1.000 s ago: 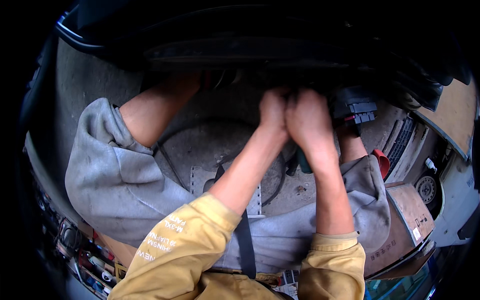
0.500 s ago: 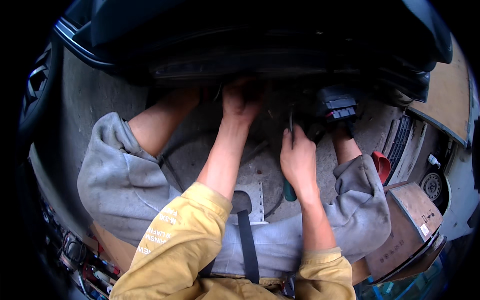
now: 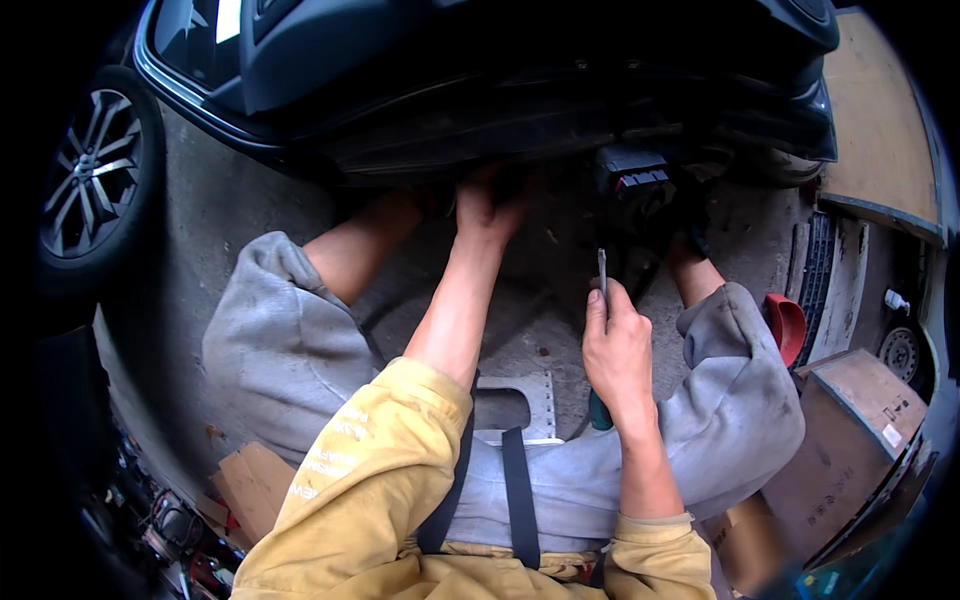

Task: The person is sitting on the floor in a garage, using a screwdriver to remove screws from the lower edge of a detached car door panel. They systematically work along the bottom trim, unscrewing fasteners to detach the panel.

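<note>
My right hand [image 3: 617, 345] is closed around a screwdriver [image 3: 602, 268]. Its metal shaft points up and away from me, and the end of a green handle [image 3: 599, 412] shows below my palm. The screwdriver's tip is apart from the car. My left hand [image 3: 488, 208] reaches to the dark lower edge of the car body [image 3: 420, 130], between my legs. Its fingers disappear into shadow there, so what they touch or hold is hidden. Right of that hand, close beneath the car's edge, is a grey and black block-shaped device [image 3: 634, 172].
A perforated pale metal frame [image 3: 543, 405] is beneath me. To the right are a red scoop-shaped container [image 3: 786, 328], a brown box [image 3: 850, 400] and a board [image 3: 880, 130]. At left stands a spoked car wheel [image 3: 88, 165]; cardboard [image 3: 250, 490] and clutter lie behind it.
The view has shifted, bringing the left wheel fully into sight. My right hand has drawn the screwdriver back toward me. The block-shaped device appears farther left; my left hand stays at the car's edge.
</note>
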Demonstrator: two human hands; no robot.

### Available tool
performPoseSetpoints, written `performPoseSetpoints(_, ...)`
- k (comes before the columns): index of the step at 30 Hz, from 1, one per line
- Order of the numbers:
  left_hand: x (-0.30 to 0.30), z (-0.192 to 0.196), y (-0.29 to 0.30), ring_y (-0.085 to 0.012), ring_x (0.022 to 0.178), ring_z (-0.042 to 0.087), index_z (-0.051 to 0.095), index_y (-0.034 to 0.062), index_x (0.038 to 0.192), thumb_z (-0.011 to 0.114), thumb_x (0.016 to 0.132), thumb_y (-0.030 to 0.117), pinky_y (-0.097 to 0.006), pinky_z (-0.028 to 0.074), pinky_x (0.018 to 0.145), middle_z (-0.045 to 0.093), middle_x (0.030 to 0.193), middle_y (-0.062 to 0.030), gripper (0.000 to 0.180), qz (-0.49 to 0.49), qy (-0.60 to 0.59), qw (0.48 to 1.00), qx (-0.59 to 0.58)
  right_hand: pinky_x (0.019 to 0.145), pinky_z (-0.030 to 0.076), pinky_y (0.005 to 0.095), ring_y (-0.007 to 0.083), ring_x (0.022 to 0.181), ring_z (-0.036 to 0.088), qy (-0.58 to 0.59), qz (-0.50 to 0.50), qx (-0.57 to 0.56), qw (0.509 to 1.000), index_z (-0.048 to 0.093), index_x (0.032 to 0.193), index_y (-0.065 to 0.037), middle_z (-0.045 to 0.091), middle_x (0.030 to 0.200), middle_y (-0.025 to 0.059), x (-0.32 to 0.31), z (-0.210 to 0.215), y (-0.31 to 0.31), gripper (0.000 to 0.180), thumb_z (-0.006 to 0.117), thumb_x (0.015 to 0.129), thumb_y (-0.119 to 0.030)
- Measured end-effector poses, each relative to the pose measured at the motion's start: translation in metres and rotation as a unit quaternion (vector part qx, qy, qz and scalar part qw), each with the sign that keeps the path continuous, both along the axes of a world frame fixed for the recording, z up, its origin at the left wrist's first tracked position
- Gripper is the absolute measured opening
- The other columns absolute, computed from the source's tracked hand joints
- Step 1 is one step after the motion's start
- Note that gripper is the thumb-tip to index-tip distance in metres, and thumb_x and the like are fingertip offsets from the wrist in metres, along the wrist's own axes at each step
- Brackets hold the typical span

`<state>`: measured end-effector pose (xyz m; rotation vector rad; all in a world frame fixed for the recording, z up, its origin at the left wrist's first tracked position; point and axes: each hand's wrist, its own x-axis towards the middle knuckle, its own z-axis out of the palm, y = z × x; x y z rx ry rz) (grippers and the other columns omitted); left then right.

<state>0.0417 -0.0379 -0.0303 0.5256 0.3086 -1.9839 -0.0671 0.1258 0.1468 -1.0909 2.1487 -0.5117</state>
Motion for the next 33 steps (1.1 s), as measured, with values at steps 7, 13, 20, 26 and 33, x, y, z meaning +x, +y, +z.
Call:
performPoseSetpoints(7, 0.059, -0.007, -0.013, -0.0361, 0.121, 0.055, 0.061, -0.0026, 0.121, 0.056, 0.087, 0.001, -0.050, 0.038, 0.112, 0.062, 0.125, -0.0200, 0.034, 0.035, -0.026, 0.999, 0.032, 0.062, 0.048, 0.0566, 0.0491, 0.071, 0.063, -0.021, -0.018, -0.014, 1.000, 0.057, 0.102, 0.000, 0.063, 0.070, 0.0271, 0.008, 0.005, 0.036, 0.021, 0.050, 0.101, -0.020)
performPoseSetpoints(13, 0.068, -0.004, -0.023, -0.0290, 0.108, 0.061, 0.066, 0.0023, 0.107, 0.060, 0.087, 0.009, -0.044, 0.049, 0.098, 0.067, 0.111, -0.0125, 0.023, 0.049, -0.094, 0.994, -0.010, 0.065, 0.048, 0.0572, 0.0502, 0.074, 0.063, -0.032, -0.034, 0.009, 0.999, 0.058, 0.103, 0.000, 0.064, 0.072, 0.0273, 0.010, -0.003, 0.065, 0.023, 0.049, 0.101, -0.021)
performPoseSetpoints(20, 0.039, -0.021, -0.027, -0.0266, 0.113, 0.061, 0.066, 0.0011, 0.108, 0.064, 0.082, 0.000, -0.041, 0.046, 0.107, 0.069, 0.113, -0.0130, 0.026, 0.066, -0.085, 0.993, -0.041, 0.064, 0.048, 0.0571, 0.0490, 0.072, 0.063, -0.039, -0.042, -0.008, 0.998, 0.058, 0.104, 0.000, 0.063, 0.070, 0.0273, 0.008, -0.005, 0.062, 0.023, 0.048, 0.101, -0.021)
performPoseSetpoints(26, 0.010, -0.038, -0.020, -0.0212, 0.103, 0.064, 0.068, 0.0068, 0.102, 0.066, 0.080, -0.002, -0.038, 0.050, 0.099, 0.072, 0.098, -0.0064, 0.024, 0.025, 0.085, 0.994, -0.064, 0.063, 0.046, 0.0572, 0.0489, 0.071, 0.063, -0.043, -0.046, -0.004, 0.998, 0.057, 0.102, 0.000, 0.062, 0.068, 0.0264, 0.006, -0.006, 0.064, 0.023, 0.048, 0.102, -0.021)
performPoseSetpoints(33, 0.010, -0.035, -0.014, -0.0215, 0.102, 0.063, 0.066, 0.0092, 0.099, 0.063, 0.077, -0.006, -0.037, 0.050, 0.094, 0.069, 0.100, -0.0065, 0.028, 0.007, -0.061, 0.997, -0.055, 0.064, 0.046, 0.0575, 0.0499, 0.073, 0.062, -0.045, -0.030, 0.007, 0.999, 0.056, 0.100, 0.000, 0.062, 0.070, 0.0276, 0.006, -0.009, 0.063, 0.023, 0.048, 0.102, -0.021)
